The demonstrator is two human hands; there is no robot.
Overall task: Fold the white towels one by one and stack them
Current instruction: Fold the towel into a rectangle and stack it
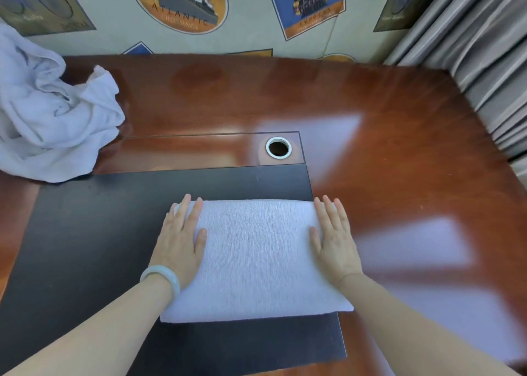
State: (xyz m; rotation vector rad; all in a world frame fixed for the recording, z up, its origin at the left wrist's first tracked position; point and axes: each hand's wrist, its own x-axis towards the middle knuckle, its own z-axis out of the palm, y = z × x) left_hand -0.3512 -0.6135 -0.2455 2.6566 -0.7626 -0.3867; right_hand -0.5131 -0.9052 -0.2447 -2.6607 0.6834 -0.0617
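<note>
A folded white towel (pixel 256 258) lies on the black mat (pixel 85 233) of the tabletop (pixel 399 147). The left hand (pixel 179 241) and right hand (pixel 335 241) press flat on its two ends — fingers straight, gripping nothing. A heap of unfolded towels (pixel 48 113) sits at the far left — well apart.

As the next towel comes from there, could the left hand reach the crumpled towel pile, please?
Probably yes: the left hand lies flat on the folded towel, holding nothing, and only bare black desk mat separates it from the crumpled towel pile on its side.

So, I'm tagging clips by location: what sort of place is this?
Probably a hotel room: a glossy wooden desk with a cable grommet, vintage travel-poster wallpaper, and a heap of white towels.
</note>
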